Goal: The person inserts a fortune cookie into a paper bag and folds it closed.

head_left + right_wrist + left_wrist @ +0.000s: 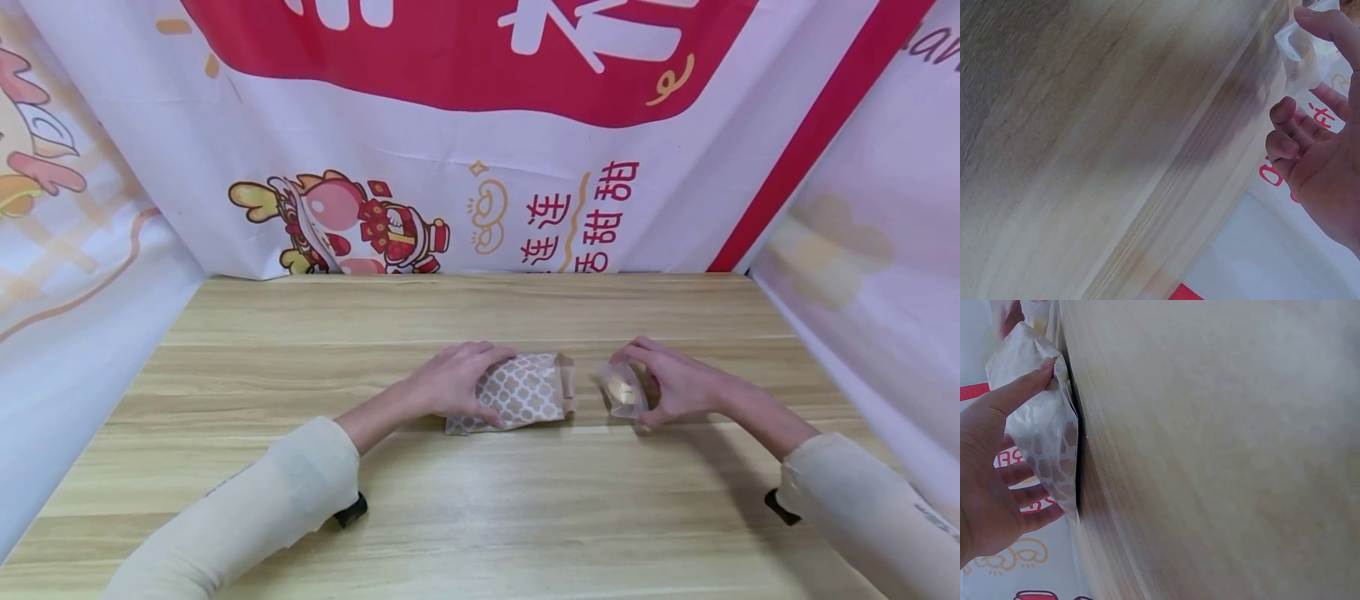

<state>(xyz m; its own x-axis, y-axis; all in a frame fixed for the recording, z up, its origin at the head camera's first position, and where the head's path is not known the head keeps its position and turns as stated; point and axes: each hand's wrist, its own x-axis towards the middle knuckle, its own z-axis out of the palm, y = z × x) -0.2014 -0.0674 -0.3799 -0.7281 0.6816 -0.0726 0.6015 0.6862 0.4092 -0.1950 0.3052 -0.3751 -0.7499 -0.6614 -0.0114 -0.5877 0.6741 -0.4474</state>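
A patterned paper bag point(525, 390) with a white-and-beige lattice print lies flat on the wooden table, its open mouth point(567, 383) facing right. My left hand point(459, 379) grips it across its left part, thumb on the near edge and fingers on the far one. In the left wrist view the thumb presses on the bag point(1047, 419). To the right, my right hand point(678, 383) holds a small translucent packet point(624, 392) with a pale yellowish piece inside, between thumb and forefinger. The packet point(1300, 53) also shows in the right wrist view, the other fingers curled loosely below it.
The wood-grain table point(480, 517) spreads out in front of and around both hands. A printed white and red cloth point(435, 133) hangs along the back edge, with more printed cloth point(847, 275) at both sides. Cream sleeves point(262, 492) cover both forearms.
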